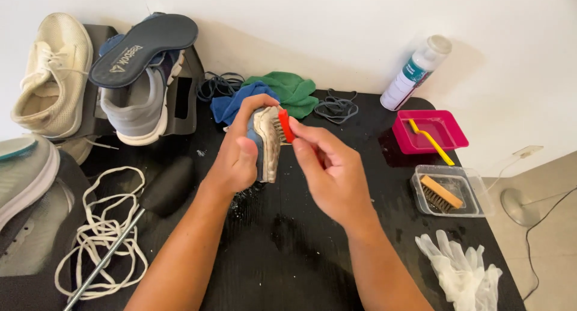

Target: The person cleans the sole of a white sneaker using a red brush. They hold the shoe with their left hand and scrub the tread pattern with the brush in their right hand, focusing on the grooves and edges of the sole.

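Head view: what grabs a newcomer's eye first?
Dead centre, the left hand holds a shoe sole-up over the black table, while the right hand presses a small red-handled brush to its sole. Left of them lies a tangle of white laces; at the right edge sit a pink tray with a yellow brush and crumpled clear gloves.

One labelled container and one printed insole on view.
White spray bottle (416, 72) with a teal label leans against the wall at the desk's (288, 251) far right corner; dark blue insole (144, 49), pale print on it, rests atop the grey shoe (135, 106), far left.
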